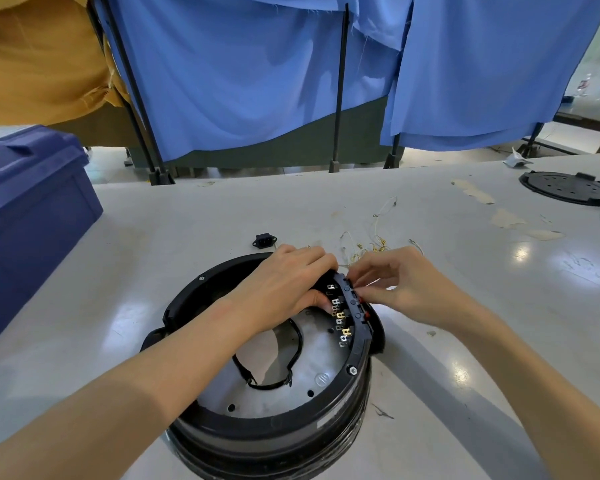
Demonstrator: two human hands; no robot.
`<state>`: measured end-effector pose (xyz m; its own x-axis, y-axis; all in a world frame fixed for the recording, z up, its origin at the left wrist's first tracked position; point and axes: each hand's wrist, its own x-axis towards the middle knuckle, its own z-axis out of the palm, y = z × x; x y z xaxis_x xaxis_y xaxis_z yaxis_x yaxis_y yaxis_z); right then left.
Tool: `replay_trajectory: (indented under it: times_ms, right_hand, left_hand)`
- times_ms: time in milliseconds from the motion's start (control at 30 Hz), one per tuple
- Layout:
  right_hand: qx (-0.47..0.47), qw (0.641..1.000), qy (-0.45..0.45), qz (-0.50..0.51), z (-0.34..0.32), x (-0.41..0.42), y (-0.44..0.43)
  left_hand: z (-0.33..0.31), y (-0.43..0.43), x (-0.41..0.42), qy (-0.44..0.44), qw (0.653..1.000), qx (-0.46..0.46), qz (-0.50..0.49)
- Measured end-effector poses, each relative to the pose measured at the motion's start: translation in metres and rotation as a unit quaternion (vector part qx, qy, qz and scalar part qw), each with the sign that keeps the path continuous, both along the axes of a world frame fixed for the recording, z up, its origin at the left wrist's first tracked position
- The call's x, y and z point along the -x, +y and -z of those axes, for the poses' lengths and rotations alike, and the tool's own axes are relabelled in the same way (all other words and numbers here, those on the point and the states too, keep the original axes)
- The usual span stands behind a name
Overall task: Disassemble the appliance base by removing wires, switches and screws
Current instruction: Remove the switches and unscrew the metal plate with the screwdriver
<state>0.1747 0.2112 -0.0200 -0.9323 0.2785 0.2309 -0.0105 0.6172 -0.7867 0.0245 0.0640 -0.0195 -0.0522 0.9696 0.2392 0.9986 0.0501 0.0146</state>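
Now | left hand (288,285) grips switch panel (352,306) on appliance base (274,427) | right hand (399,282) seemingly pinches a switch (360,300).

Appliance base (267,427): black plastic rim, dull grey metal plate (312,355). Desk (430,209): smooth, glossy, scuffed. Curtain (243,71): blue matt cloth. Crate (32,209): blue plastic.

One appliance base (274,420), one desk (187,216). Two hands: left hand (284,285), right hand (395,282). One switch strip (352,306). Two rim screws (352,370). One socket (264,240), one toolbox (25,216), one round cover (565,188), two bottles (584,84). Loose wires (361,247): too tangled to count.
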Motion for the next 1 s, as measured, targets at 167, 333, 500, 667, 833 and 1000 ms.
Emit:
replay_trajectory:
  times_ms: [167, 333, 500, 667, 833, 1000]
  right_hand:
    - [0.005, 0.997, -0.046, -0.059, -0.013, 0.001, 0.012]
    - [0.001, 0.995, -0.058, -0.081, -0.011, -0.001, 0.01]
    - [0.013, 0.993, -0.07, -0.097, -0.014, -0.001, 0.004]
    - [0.022, 0.994, -0.047, -0.097, -0.013, -0.003, 0.001]
    - [0.04, 0.993, -0.033, -0.103, -0.009, -0.004, 0.002]
    - [0.039, 0.994, -0.038, -0.095, -0.009, -0.001, 0.002]
  left_hand:
    - [-0.002, -0.003, 0.0, -0.028, 0.999, -0.004, 0.023]
    - [-0.003, -0.004, -0.001, -0.046, 0.998, 0.003, 0.043]
    - [-0.001, -0.008, -0.003, -0.036, 0.997, -0.009, 0.068]
    - [0.0, -0.008, -0.002, -0.031, 0.997, -0.019, 0.068]
    - [0.0, -0.01, -0.003, -0.028, 0.997, -0.016, 0.076]
    - [0.002, -0.008, -0.004, -0.006, 0.998, -0.02, 0.062]
